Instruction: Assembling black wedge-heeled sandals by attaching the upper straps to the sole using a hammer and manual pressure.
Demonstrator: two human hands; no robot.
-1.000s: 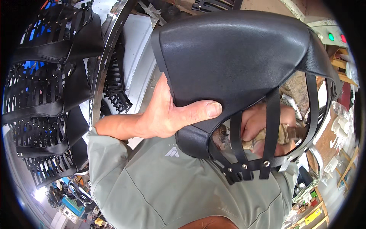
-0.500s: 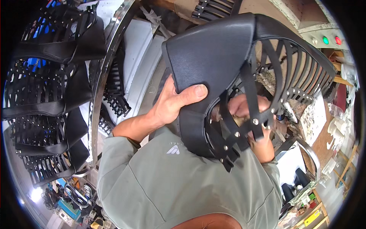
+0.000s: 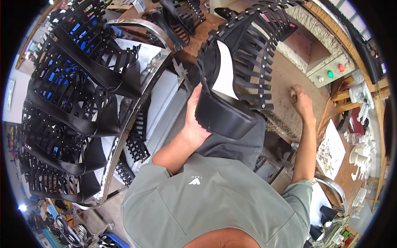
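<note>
A tall black strappy platform boot is held up in front of my chest, tilted, with its thick sole toward me. A white curved panel shows at its arch, and rows of studded straps run up its shaft toward the far right. My left hand grips the boot at the left side of the platform, its fingers mostly hidden behind it. Off to the right, apart from the boot, my right hand reaches over a worn brown work surface. Its fingers are curled together around a small brownish bit that I cannot make out.
At left, a metal-edged rack carries several similar black strappy boots. More strappy pieces lie at the back. A control panel with green and red buttons stands at far right, near a speckled white sheet.
The boot has been turned so its sole and arch face me, and it has moved up. My right hand has left the straps and gone right to the work surface. The view has shifted.
</note>
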